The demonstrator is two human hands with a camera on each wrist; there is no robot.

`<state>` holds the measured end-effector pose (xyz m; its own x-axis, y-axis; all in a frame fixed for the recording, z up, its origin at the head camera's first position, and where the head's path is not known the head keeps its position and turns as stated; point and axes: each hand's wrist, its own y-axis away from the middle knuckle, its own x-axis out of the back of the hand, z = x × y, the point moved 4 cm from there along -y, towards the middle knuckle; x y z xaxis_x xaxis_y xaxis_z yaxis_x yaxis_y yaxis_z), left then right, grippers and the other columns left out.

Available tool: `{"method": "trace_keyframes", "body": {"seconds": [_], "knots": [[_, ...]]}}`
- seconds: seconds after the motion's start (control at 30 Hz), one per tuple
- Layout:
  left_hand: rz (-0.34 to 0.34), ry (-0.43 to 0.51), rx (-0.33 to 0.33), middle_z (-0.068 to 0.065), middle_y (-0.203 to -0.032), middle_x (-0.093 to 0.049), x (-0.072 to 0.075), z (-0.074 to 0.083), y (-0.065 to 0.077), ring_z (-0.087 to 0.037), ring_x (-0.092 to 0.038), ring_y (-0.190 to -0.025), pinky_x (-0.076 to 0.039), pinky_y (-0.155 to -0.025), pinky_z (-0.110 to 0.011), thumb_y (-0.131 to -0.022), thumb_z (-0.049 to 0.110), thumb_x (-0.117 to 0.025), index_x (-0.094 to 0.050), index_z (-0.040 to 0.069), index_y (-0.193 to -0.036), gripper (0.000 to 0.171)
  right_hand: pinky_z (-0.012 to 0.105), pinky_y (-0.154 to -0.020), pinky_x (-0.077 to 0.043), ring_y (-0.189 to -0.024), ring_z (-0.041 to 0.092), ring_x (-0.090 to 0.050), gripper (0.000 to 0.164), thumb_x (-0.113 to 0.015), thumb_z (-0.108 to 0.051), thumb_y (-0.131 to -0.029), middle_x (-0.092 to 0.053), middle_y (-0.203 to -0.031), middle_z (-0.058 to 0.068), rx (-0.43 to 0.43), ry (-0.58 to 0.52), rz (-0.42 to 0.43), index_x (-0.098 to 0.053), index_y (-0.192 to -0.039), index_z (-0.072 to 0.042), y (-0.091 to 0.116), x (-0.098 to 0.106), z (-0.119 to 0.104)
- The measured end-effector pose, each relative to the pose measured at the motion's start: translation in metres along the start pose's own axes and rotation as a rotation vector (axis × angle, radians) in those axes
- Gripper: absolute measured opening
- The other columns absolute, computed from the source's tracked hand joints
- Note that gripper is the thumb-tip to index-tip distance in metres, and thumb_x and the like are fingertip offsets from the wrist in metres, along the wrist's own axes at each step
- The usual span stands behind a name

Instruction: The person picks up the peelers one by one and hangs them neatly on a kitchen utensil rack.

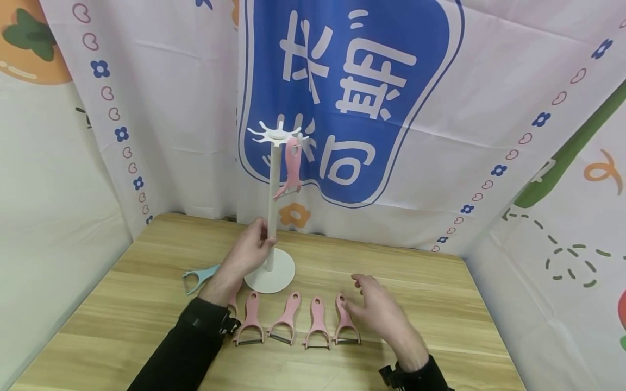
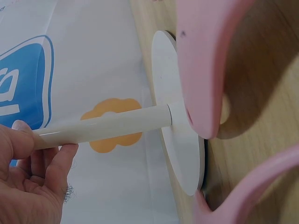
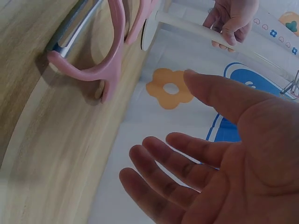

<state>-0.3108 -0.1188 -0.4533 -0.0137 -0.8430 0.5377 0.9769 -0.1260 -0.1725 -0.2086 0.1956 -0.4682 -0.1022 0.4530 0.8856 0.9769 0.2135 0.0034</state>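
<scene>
On the wooden table [image 1: 430,309], the white stand [image 1: 275,190] is upright, the left hand [image 1: 248,248] curling fingers and thumb around its pole; a firm grip there should guard against tipping. The right hand [image 1: 384,313], well apart from the left, is spread and holds nothing. Just beside it lies the rightmost pink peeler [image 1: 345,320], at the end of a row before the base; whether the thumb touches its handle cannot be told. Another pink peeler [image 1: 293,165] hangs by its handle end from the stand. To lift the rightmost one well, I would pinch mid-handle, clear of the metal blade [image 1: 348,342] lying nearer the person, and leave the small handle hole [image 1: 342,298] uncovered.
</scene>
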Motion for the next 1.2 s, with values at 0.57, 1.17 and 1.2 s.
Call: {"method": "trace_keyframes", "body": {"seconds": [0.57, 1.17, 1.2], "knots": [[-0.005, 0.005, -0.004, -0.016, -0.116, -0.063, 0.0, 0.0, 0.0, -0.031, -0.066, -0.107, -0.058, -0.093, -0.05, -0.104, 0.014, -0.06, -0.051, 0.005, -0.121, 0.021, 0.043, -0.08, -0.06, -0.094, 0.023, -0.065, 0.052, -0.078, -0.03, -0.089, -0.068, -0.112, 0.016, 0.039, 0.069, -0.098, -0.065, -0.127, 0.003, 0.001, -0.018, -0.001], [-0.007, -0.006, 0.003, -0.017, -0.119, -0.063, -0.001, -0.001, -0.001, -0.032, -0.066, -0.11, -0.057, -0.095, -0.05, -0.104, 0.015, -0.061, -0.051, 0.004, -0.123, 0.023, 0.025, -0.057, -0.05, -0.073, 0.012, -0.054, 0.035, -0.082, -0.021, -0.085, -0.06, -0.093, 0.003, -0.006, 0.065, -0.124, -0.068, -0.111, -0.001, -0.002, -0.03, 0.002], [-0.006, -0.007, 0.003, -0.017, -0.119, -0.063, -0.001, -0.001, -0.001, -0.032, -0.066, -0.11, -0.057, -0.095, -0.05, -0.104, 0.014, -0.061, -0.051, 0.004, -0.122, 0.023, 0.025, -0.057, -0.05, -0.072, 0.012, -0.054, 0.035, -0.082, -0.02, -0.085, -0.059, -0.092, 0.003, -0.01, 0.065, -0.123, -0.068, -0.111, -0.001, -0.002, -0.03, 0.002]]}}
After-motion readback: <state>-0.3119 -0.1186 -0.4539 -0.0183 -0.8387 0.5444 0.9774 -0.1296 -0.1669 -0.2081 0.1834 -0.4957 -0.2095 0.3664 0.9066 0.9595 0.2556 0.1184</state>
